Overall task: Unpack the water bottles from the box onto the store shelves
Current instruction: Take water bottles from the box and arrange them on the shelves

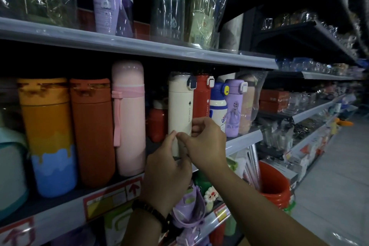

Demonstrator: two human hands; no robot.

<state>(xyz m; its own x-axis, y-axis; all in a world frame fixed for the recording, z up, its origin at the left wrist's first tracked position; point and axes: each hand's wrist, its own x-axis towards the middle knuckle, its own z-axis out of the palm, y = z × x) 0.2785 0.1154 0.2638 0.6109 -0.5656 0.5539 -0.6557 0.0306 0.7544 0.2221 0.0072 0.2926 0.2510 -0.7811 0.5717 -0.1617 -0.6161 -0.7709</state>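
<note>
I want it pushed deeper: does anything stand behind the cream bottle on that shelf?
Yes: a small red bottle stands deeper in, behind-left of the tall cream flip-lid bottle. The left hand and right hand pinch at its lower front.

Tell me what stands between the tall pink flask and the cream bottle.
In the head view, one short red bottle stands there, set farther back on the shelf than the pink flask and the cream bottle.

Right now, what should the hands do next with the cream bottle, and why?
Probably nudge the cream bottle back beside the red bottle: it stands upright near the shelf edge, left hand and right hand holding it low.
</note>
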